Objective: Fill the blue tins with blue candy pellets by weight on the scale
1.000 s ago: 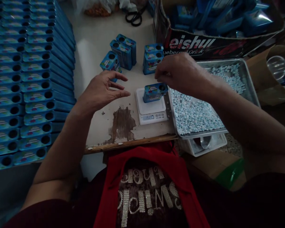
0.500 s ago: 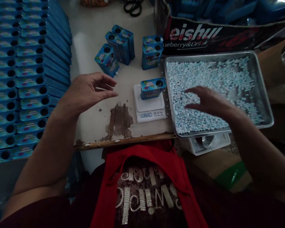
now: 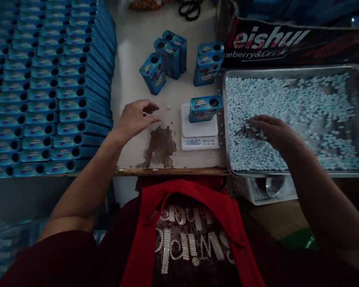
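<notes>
My left hand point(image 3: 136, 118) hovers over the table, its thumb and fingers apart with nothing between them. In the candy tray, my right hand point(image 3: 271, 129) has its fingertips down among small pale blue and white candies point(image 3: 257, 153), closing round some of them. A white digital scale point(image 3: 199, 131) sits between my hands. On it stands a blue candy tin point(image 3: 205, 108) with a round dark hole in its top. The scale's display appears to read 1526, with any decimal point unclear. One loose candy point(image 3: 168, 107) lies near my left fingertips.
Several blue tins point(image 3: 153, 74) stand behind the scale, some by the tray's corner point(image 3: 208, 65). Stacked rows of tins point(image 3: 68, 103) fill the left. A printed carton point(image 3: 266, 44) borders the metal tray point(image 3: 296, 174). Black scissors point(image 3: 191, 11) lie at the back.
My right hand has lowered from above the tray into the candies. My left hand stays raised and open. The view has shifted left; the tin remains on the scale.
</notes>
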Motion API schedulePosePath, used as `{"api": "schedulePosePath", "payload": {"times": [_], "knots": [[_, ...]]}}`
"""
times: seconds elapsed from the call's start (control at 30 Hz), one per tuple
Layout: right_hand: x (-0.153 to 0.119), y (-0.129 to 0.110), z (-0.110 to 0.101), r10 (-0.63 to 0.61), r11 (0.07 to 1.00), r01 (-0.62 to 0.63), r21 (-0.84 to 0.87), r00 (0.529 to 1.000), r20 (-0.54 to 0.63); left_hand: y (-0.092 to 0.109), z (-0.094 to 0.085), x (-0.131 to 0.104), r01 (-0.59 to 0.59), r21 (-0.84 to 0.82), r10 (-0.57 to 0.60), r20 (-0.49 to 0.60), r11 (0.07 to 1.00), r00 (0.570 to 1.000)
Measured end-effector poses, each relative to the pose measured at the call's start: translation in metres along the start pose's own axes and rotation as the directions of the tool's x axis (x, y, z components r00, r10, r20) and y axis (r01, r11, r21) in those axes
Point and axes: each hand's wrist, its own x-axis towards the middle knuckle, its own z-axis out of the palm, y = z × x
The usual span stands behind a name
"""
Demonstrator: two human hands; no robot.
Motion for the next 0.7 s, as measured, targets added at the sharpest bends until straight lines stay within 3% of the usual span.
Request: {"api": "schedulePosePath", "payload": {"times": [0.1, 0.23, 0.43, 0.6, 0.7], "knots": [[-0.001, -0.005, -0.006, 0.054, 0.998, -0.054, 0.018, 0.997, -0.060, 0.002, -0.001, 0.001, -0.019, -0.033, 0.019, 0.002, 0.999, 1.000], [-0.008, -0.011, -0.004, -0.072, 0.964, 0.017, -0.264, 0.977, -0.198, 0.014, 0.000, 0.003, -0.073, -0.073, 0.077, 0.053, 0.995, 0.996], [-0.010, -0.020, -0.001, -0.168, 0.920, 0.088, -0.382, 0.969, -0.180, 0.024, 0.001, -0.001, -0.085, -0.154, 0.102, 0.107, 0.984, 0.989], [0.008, -0.027, 0.000, -0.114, 0.937, 0.047, -0.346, 0.978, -0.174, 0.032, 0.003, -0.004, -0.082, -0.224, 0.117, 0.148, 0.971, 0.982], [0.022, -0.032, 0.002, 0.006, 0.989, -0.031, -0.143, 0.986, -0.170, 0.035, 0.006, -0.004, -0.085, -0.236, 0.123, 0.154, 0.968, 0.980]]}}
